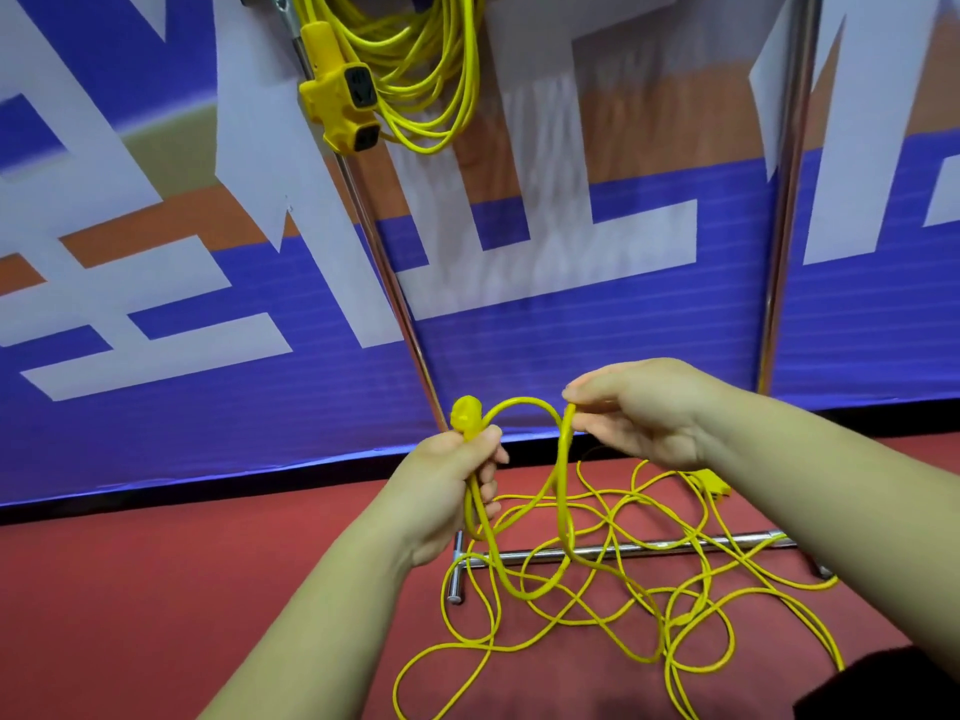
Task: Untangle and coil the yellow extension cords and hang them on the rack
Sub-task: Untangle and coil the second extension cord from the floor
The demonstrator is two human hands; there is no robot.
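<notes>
Low in the frame's middle, your left hand [457,472] grips the yellow cord [563,517] below its plug [466,415], fingers curled, while your right hand [636,413] pinches its loop.

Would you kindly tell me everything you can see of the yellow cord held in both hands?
The cord is thin, yellow, rubbery-looking. Its round plug sticks up from the left hand, which grips the cord below it. The cord arches to the right hand, which pinches it, then hangs to a tangle of loops on the red floor, draped across the rack's base bar.
</notes>
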